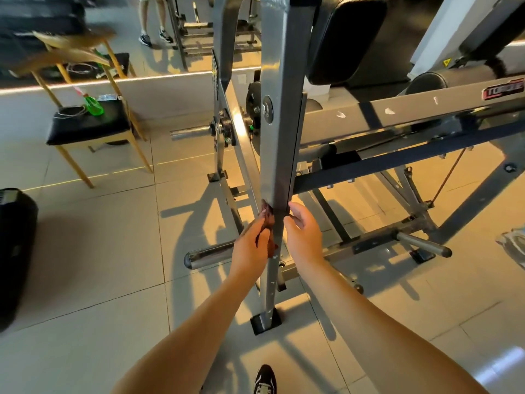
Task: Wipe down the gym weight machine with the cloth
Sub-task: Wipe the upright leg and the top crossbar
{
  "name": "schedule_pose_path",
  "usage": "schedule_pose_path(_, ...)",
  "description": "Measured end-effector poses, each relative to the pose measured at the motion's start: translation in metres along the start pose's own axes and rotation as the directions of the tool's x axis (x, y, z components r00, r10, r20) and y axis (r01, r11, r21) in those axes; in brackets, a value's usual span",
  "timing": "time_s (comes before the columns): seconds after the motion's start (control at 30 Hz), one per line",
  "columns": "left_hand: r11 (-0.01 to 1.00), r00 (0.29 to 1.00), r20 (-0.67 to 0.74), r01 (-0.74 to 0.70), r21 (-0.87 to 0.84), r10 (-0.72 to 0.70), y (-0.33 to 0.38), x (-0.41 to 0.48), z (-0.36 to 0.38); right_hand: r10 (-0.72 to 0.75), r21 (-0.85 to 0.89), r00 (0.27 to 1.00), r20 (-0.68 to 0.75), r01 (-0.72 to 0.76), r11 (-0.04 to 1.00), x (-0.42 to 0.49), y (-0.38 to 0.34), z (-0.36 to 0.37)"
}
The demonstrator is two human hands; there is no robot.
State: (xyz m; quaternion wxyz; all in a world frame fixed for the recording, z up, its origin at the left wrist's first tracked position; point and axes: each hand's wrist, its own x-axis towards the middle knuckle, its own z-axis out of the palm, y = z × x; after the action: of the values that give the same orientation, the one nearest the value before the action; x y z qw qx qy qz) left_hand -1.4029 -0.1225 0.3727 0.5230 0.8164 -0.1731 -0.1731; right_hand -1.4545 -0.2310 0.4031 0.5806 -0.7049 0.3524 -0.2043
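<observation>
dark reddish cloth (pixel 268 223) bunched in left hand (pixel 251 245), against grey machine upright (pixel 277 143)

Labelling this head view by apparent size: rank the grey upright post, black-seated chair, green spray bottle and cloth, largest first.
1. grey upright post
2. black-seated chair
3. cloth, partly hidden by the left hand, and green spray bottle: look alike.

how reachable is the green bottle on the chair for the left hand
Probably not: the left hand holds the cloth at the post, and the bottle sits far off to its left.
</observation>
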Motion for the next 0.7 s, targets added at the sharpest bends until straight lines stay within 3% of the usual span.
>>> schedule_pose_path(0.17, 0.924, 0.994, -0.091, 0.017, -0.381, -0.056, 0.032, 0.022, 0.001, -0.006, 0.013, 1.0, -0.011, 0.006, 1.0, -0.002, -0.002, 0.003)
schedule_pose_path(0.23, 0.923, 0.996, -0.082, 0.002, -0.384, -0.036, 0.03, 0.023, 0.002, -0.004, 0.004, 1.0, -0.02, 0.004, 1.0, 0.0, 0.001, 0.002)
schedule_pose_path(0.43, 0.996, 0.999, -0.029, 0.028, -0.086, -0.031, 0.01, 0.005, 0.008, -0.003, -0.033, 1.0, -0.021, 0.003, 0.999, -0.006, 0.004, 0.004)
schedule_pose_path(0.6, 0.977, 1.0, -0.002, -0.021, -0.214, 0.021, 0.025, 0.005, 0.001, -0.01, -0.026, 0.999, -0.036, 0.009, 1.0, -0.003, -0.003, 0.003)
schedule_pose_path(0.7, 0.937, 1.0, -0.016, 0.017, -0.349, -0.025, 0.037, 0.023, -0.006, -0.019, -0.022, 0.999, -0.045, 0.018, 1.0, -0.002, -0.004, 0.002)
